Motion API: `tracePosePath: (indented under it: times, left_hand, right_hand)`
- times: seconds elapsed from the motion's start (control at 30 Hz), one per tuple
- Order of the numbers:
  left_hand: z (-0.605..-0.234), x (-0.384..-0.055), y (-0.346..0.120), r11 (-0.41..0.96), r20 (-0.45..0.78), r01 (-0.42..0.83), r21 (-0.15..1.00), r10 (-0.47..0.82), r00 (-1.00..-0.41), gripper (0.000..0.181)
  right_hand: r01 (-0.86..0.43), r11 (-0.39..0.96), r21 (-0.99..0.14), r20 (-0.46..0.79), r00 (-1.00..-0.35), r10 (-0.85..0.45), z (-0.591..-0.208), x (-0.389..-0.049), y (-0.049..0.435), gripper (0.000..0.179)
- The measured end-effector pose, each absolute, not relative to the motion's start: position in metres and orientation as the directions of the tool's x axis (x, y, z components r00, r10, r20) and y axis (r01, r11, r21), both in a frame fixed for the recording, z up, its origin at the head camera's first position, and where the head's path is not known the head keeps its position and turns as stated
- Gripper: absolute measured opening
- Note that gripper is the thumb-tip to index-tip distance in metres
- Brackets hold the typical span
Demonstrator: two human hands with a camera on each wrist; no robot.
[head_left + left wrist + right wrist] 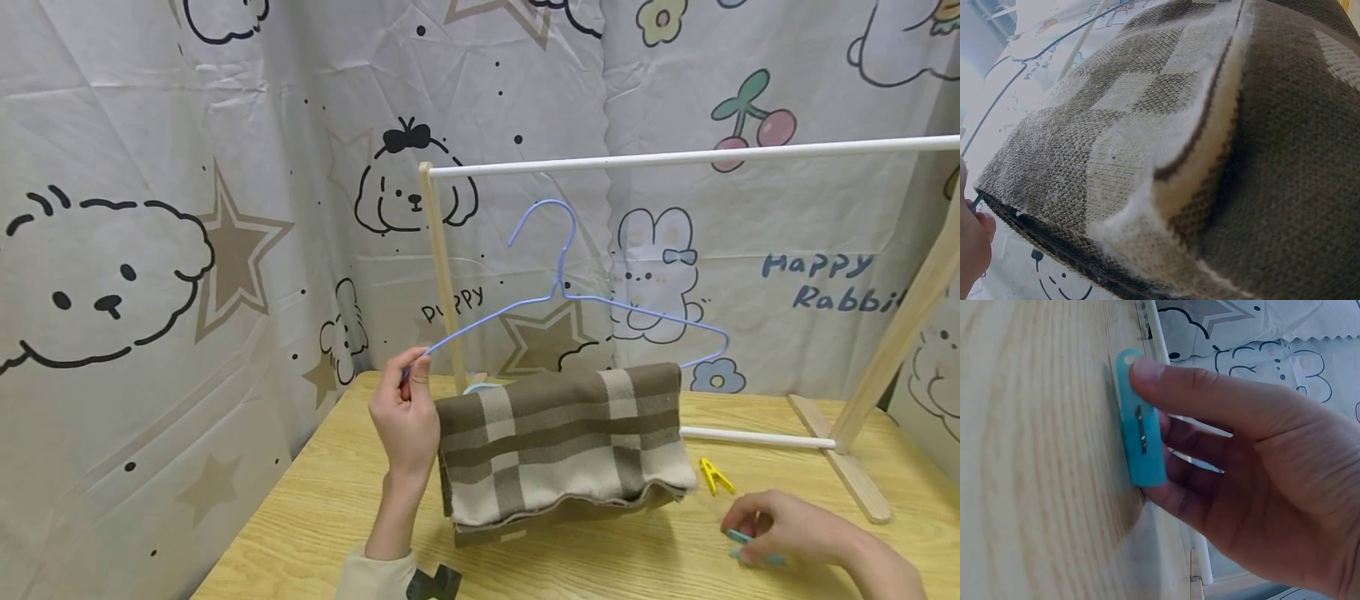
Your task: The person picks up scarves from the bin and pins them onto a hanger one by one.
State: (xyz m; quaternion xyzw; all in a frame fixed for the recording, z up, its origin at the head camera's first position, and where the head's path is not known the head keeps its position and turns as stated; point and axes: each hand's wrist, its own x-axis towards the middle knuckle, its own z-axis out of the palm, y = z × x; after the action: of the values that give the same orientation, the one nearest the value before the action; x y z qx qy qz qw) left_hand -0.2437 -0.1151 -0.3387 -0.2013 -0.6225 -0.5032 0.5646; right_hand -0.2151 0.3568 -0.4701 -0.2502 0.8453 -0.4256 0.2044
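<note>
In the head view my left hand (407, 408) grips the left end of a thin blue clothes hanger (495, 315), its hook pointing up. A folded brown and cream plaid cloth (566, 442) hangs over the hanger's lower bar. The left wrist view is mostly filled by this knitted cloth (1129, 106), with its layered edges. Low over the table at the right, my right hand (802, 529) holds a teal clothespin (1144, 440) between thumb and fingers, seen side-on in the right wrist view.
A yellow clothespin (716, 477) lies on the wooden table (300, 517) between the cloth and my right hand. Behind the hanger stands a wooden rack with a white top rail (675, 158) and a low white bar (757, 437). A printed curtain (247, 125) surrounds the table.
</note>
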Motion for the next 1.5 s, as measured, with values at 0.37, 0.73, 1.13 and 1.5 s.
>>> tracePosePath:
  times: [0.37,0.73,1.13,1.5]
  left_hand:
    - [-0.339,-0.242,-0.117,0.420,0.900,0.809,0.411,-0.330,-0.286,0.011]
    - [-0.341,-0.245,-0.109,0.432,0.913,0.817,0.382,-0.312,-0.262,0.012]
    - [-0.342,-0.244,-0.107,0.443,0.919,0.813,0.377,-0.291,-0.267,0.008]
    - [-0.343,-0.244,-0.103,0.442,0.927,0.824,0.355,-0.282,-0.248,0.010]
  right_hand:
    - [-0.453,0.548,-0.703,0.097,-0.824,-0.558,-0.461,-0.216,0.346,0.023]
    - [-0.628,0.537,-0.564,0.493,-0.777,-0.391,-0.415,-0.188,0.313,0.036]
    - [-0.775,0.460,-0.433,0.685,-0.615,-0.390,-0.382,-0.182,0.284,0.054]
    - [-0.931,0.098,-0.352,0.826,-0.358,-0.434,-0.343,-0.195,0.237,0.055]
